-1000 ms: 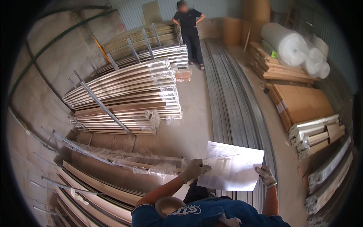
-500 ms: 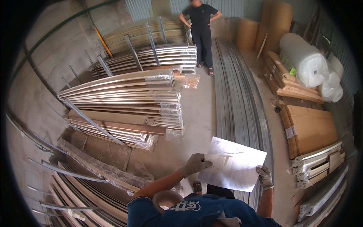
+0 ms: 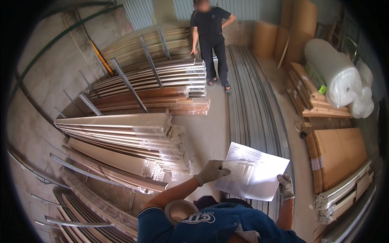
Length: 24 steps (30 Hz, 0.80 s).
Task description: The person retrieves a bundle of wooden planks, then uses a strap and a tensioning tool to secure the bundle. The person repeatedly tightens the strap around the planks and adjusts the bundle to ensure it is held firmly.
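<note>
A large white printed sheet of paper is held out in front of my chest, tilted, with glare over its middle. My left hand, in a grey work glove, pinches its left edge. Smaller folded papers lie over the sheet beside the left thumb. On the right edge, my gloved right hand is closed with its fingers curled around the sheet. A wide roll of tape hangs around my left upper arm.
Wrapped stacks of long metal profiles fill the left, between upright steel posts. Long grey profiles lie on the floor ahead. A person in black stands beyond. Along the right are cardboard boxes and bubble-wrap rolls.
My view has shifted, and the left stacks now appear lower and nearer. The other person has lowered one arm from the hip toward a stack. Both my hands keep hold of the sheet.
</note>
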Tool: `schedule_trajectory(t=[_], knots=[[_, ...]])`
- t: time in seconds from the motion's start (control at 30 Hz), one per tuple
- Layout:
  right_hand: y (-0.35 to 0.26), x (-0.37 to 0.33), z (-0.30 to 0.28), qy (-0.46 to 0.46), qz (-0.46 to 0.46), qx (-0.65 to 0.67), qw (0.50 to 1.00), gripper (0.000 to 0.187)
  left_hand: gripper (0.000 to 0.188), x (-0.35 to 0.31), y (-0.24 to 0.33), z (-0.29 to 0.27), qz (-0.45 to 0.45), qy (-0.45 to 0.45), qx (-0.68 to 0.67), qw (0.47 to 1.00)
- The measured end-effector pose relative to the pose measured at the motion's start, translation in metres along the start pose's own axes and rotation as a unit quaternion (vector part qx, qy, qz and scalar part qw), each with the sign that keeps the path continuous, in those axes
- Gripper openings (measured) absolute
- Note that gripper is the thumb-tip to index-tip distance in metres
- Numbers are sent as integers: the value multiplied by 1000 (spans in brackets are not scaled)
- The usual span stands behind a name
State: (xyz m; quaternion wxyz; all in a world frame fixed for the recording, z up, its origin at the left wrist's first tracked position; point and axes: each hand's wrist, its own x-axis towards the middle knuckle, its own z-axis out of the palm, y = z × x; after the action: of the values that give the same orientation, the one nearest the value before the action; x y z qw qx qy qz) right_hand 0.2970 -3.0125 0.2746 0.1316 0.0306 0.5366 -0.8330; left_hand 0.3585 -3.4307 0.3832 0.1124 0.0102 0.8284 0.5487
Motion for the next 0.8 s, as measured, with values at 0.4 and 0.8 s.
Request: schedule_trajectory(t=[0.4, 0.8], knots=[[-10, 237, 60, 4, 13, 15, 1000, 19, 31, 209, -25, -137, 37, 25, 2, 999], [89, 396, 78, 196, 196, -130, 952, 15, 32, 352, -54, -273, 6, 14, 37, 999]])
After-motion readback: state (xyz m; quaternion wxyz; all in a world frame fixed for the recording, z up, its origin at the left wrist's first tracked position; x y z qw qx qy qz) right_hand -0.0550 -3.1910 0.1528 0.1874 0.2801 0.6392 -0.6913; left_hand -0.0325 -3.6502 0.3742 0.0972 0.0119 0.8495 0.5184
